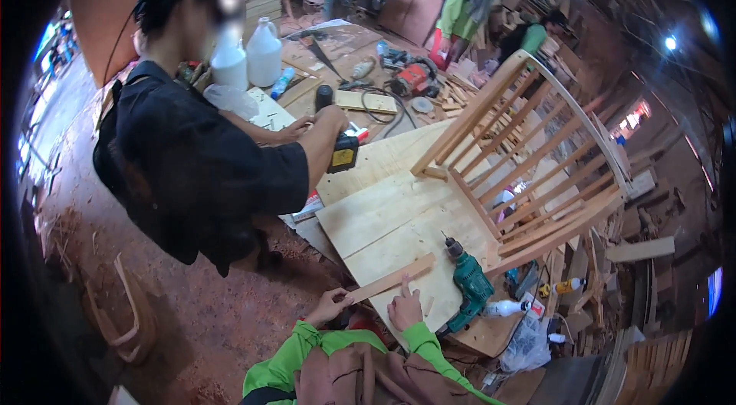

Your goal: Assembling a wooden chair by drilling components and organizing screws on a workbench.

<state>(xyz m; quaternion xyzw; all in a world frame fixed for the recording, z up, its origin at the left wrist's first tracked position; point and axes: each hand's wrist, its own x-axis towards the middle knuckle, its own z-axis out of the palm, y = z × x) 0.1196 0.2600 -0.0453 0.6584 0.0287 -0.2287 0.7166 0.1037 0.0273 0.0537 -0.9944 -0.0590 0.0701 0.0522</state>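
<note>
Your left hand [330, 307] pinches the flat, pale-brown wooden strip [391, 280], slanting over the light plywood panel [379, 225]; your right hand [404, 308] (teal power drill [471, 282] nearby) extends a finger at it, grip unclear.

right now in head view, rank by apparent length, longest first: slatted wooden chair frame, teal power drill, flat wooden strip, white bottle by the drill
1. Chair frame
2. Drill and wooden strip: too alike to rank
3. White bottle
</note>
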